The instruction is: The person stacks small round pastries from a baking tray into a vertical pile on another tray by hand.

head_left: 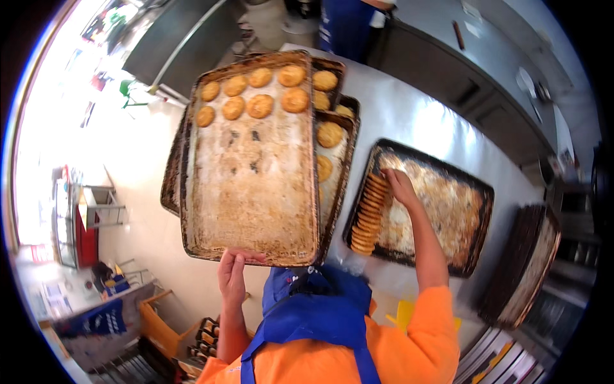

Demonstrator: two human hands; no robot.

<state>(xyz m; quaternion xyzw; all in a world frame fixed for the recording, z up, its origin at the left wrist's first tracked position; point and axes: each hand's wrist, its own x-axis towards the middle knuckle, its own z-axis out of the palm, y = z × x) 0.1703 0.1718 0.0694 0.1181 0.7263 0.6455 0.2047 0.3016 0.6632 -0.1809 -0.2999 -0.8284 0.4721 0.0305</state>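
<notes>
My left hand (232, 273) is at the near rim of the top baking tray (254, 201), fingers over the edge. Round golden cookies (260, 106) lie in two rows at the far end of this tray, with worn bare metal nearer me. To the right, my right hand (399, 186) has its fingers curled down at the far end of a row of cookies (368, 216) standing on edge, packed face to face. That row runs along the left side of a dark-rimmed tray (431, 211). My fingertips there are partly hidden.
More trays with cookies (330, 134) lie under the top tray, which overhangs the metal table (369, 101) on the left. Dark stacked trays (520, 266) stand at the right. Beyond the table is a person in a blue apron (343, 29). An orange crate (163, 321) sits lower left.
</notes>
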